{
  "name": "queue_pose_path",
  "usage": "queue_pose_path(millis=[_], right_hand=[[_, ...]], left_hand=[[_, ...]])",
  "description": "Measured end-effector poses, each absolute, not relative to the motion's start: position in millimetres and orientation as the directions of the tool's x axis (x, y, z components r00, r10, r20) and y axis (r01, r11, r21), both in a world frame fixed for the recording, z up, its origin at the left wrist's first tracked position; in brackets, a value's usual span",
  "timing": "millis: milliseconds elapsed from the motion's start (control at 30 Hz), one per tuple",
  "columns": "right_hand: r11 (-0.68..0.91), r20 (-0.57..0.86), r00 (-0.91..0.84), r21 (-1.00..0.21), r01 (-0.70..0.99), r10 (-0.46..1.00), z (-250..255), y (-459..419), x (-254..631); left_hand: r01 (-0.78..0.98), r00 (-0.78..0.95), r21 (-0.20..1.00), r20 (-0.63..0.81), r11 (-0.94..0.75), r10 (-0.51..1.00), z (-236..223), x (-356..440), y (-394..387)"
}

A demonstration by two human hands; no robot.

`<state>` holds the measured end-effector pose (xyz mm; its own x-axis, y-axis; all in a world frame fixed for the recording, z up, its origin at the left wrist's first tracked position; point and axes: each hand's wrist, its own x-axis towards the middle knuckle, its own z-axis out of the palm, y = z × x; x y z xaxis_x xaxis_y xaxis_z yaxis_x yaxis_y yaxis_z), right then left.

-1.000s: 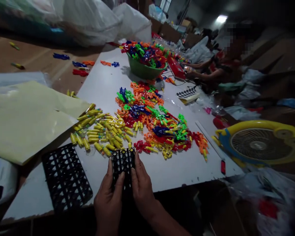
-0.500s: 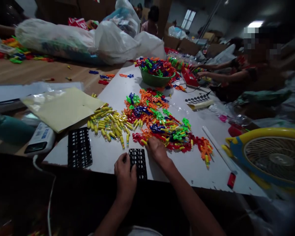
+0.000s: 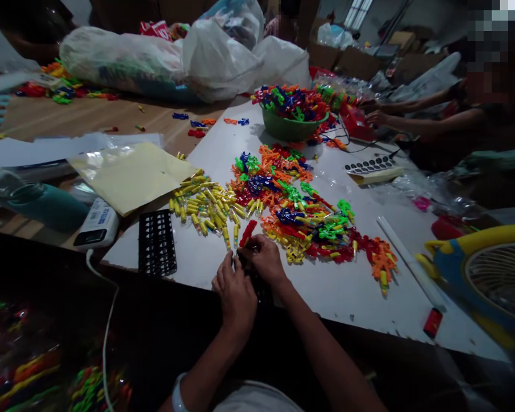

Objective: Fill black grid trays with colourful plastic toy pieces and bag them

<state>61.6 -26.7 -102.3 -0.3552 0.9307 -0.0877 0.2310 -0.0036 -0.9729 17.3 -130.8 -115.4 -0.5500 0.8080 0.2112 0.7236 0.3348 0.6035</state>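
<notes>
Right hand point(image 3: 264, 260): moved beside left hand point(image 3: 238, 292), pinching red toy point(image 3: 248, 233).
Red toy: right hand's 11 o'clock, tipped toward 1.
Left grip: can't tell; black tray point(image 3: 262, 290) alongside.

Red piece point(image 3: 248, 232), yellow tubes point(image 3: 217, 213), black latticed tray point(image 3: 157, 243), green bowl point(image 3: 292, 127)

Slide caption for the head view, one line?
Right hand holds a red plastic piece, left hand close beside it, over a black tray, near yellow tubes and multicolored plastic pieces.
</notes>
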Motion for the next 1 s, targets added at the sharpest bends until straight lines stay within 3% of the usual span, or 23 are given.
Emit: queue_pose_path(millis=[100,233,433,500,567,633,700,767,833,933,1000], right_hand=[[0.118,0.01,-0.344,-0.948,0.297,0.939,-104.4,-29.9,62.0],[0.271,0.133,-0.37,-0.895,0.354,0.92,-106.0,-34.6,59.8],[0.346,0.115,-0.47,-0.827,0.443,0.875,-79.8,-16.7,87.4],[0.413,0.242,-0.35,-0.699,0.584,0.905,-61.5,1.0,111.8],[0.425,0.385,-0.254,-0.467,0.776,0.887,-44.7,23.1,136.1],[0.4,0.36,-0.297,-0.256,0.88,0.884,-33.7,43.3,154.4],[0.404,0.282,-0.349,-0.168,0.899,0.894,-30.3,54.0,163.6],[0.417,0.278,-0.35,-0.237,0.877,0.894,-34.7,51.3,163.0],[0.391,0.3,-0.276,-0.448,0.804,0.913,-46.1,36.7,152.7],[0.244,0.17,-0.187,-0.82,0.518,0.968,-71.3,7.1,124.3],[0.153,0.082,-0.221,-0.933,0.325,0.972,-87.3,-6.8,104.7]], left_hand=[[0.661,-0.572,0.696,0.224,0.281,0.789,-116.7,10.6,-133.0],[0.502,-0.594,0.863,0.294,0.059,0.749,-107.9,-22.0,-120.8],[0.628,-0.36,0.778,0.264,0.023,0.895,-105.9,-54.1,-85.8],[0.716,-0.306,0.698,0.36,-0.036,0.881,-112.3,-53.2,-82.8],[0.787,-0.261,0.613,0.427,-0.066,0.866,-117.1,-51.7,-82.3],[0.839,-0.23,0.54,0.452,-0.059,0.862,-118.6,-51.7,-81.7],[0.868,-0.194,0.492,0.452,-0.062,0.87,-117.5,-53.5,-80.2],[0.878,-0.162,0.472,0.448,-0.079,0.879,-115.7,-55.7,-78.9],[0.881,-0.152,0.465,0.453,-0.088,0.879,-114.8,-57.2,-78.8],[0.887,-0.171,0.458,0.46,-0.067,0.871,-115.2,-57.5,-80.4],[0.889,-0.181,0.455,0.457,-0.054,0.871,-115.7,-57.2,-81.4]])
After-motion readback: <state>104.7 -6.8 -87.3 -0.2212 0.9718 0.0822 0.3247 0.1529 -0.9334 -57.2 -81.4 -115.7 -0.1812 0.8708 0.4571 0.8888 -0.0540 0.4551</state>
